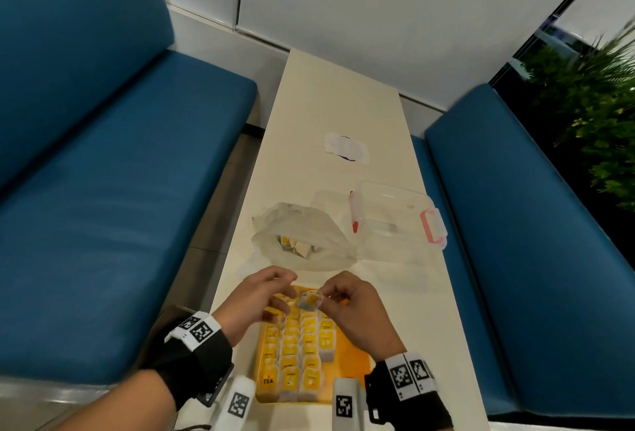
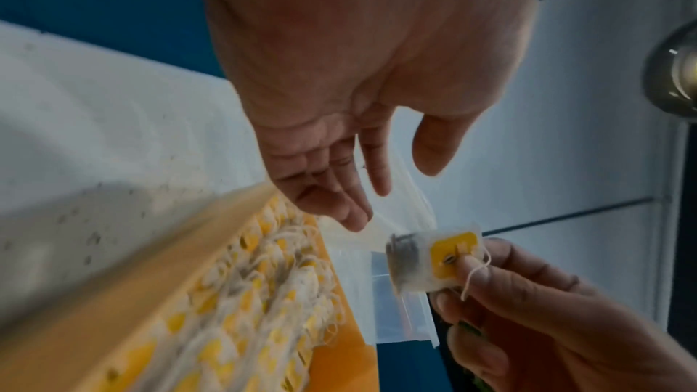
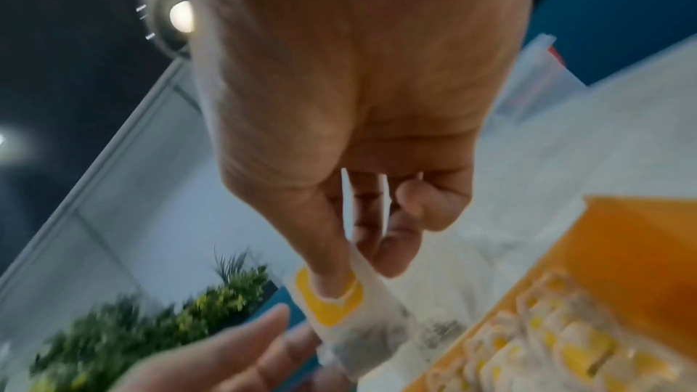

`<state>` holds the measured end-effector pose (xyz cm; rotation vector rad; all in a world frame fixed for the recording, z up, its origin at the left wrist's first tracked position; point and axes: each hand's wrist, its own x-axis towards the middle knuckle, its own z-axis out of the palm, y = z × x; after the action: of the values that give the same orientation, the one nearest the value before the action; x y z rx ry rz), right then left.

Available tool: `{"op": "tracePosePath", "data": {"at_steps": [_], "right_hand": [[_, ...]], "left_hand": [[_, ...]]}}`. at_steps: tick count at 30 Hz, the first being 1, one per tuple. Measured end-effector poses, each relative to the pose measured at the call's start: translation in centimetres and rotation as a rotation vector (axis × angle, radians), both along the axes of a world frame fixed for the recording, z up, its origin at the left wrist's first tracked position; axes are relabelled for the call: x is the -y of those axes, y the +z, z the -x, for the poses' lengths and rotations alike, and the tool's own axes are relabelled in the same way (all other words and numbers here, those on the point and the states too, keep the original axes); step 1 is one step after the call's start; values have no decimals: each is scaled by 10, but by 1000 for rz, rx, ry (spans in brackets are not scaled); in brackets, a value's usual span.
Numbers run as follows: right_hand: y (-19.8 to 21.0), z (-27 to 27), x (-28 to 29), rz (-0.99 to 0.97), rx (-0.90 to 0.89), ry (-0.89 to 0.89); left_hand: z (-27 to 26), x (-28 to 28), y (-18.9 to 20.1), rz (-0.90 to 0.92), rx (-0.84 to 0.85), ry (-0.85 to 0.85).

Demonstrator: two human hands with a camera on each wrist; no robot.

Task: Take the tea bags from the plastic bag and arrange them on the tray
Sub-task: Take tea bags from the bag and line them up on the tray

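The right hand (image 1: 357, 310) has one tea bag (image 1: 310, 300) pinched between thumb and forefinger, right on its yellow tag, and holds it up just above the far end of the yellow tray (image 1: 354, 358). The left hand (image 1: 254, 300) hangs close beside it with its fingers (image 2: 351, 210) loosely spread and nothing in them, ready, I'd say, to steady the bag or tidy its string. The tray sits at the near end of the desk (image 1: 343, 104) and is already well filled: neat rows of tea bags (image 1: 302, 351) stand on edge along its left and middle, while a bare orange strip shows down the right side. Just beyond the tray lies the plastic bag (image 1: 302, 235), mouth open, with a few more tea bags visible inside. To my eye this is the placing step, and the task looks well over halfway. To do it well, I'd turn the bag so its yellow face matches the others, lower it upright against the end of a row, and keep the loose string from snagging neighbours. The free hand could hold the row back so nothing topples. A clear container (image 1: 402, 221) with pink clips lies well off to the right.
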<state>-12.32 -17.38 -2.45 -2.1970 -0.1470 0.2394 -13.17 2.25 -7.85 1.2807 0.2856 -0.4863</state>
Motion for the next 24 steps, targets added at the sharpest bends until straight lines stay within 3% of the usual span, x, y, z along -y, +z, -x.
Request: {"op": "tracePosePath", "data": {"at_steps": [2,5,7,12,18,21,24], "right_hand": [[3,-2,2,67,-60,-7],[7,-4,4,-1,-86,-27],[9,-4,4,-45,-94,-23],[4,0,1,-232,-180,-122],[-6,7,9,-327,-243,-174],[-12,9,30,-226,-248,-205],[-32,16,50,58,-320,-137]], "left_hand": [[0,-6,-1,-130,173,-57],[0,-8,-3,-290,416,-231],[0,-3,-4,-342,493,-262],[0,6,-5,-395,477,-156],[4,10,-10,-414,447,-166],[5,1,-20,-497,386,-56],[9,-9,-32,-593,312,8]]}}
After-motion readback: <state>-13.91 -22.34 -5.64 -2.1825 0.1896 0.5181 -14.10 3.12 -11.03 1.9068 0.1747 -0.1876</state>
